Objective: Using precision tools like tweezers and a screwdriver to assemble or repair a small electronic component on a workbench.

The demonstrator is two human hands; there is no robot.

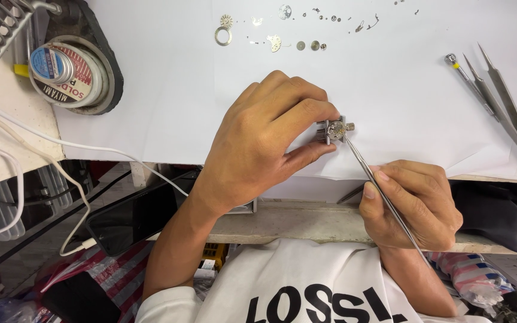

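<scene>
Small round silver watch movement (336, 128) in metal holder (324, 133): on white paper sheet (390, 90), centre. Left hand (264, 137) pinching holder at 9 o'clock. Right hand (411, 203) closed on slim steel tweezers (372, 179), tips touching movement from 5 o'clock. Spare tweezers (504, 107) at 2 o'clock.

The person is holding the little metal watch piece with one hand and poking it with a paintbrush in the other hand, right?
Not quite. The head view shows the right hand holding thin metal tweezers, not a paintbrush. The rest is right: the left hand holds the small metal watch piece.
</scene>
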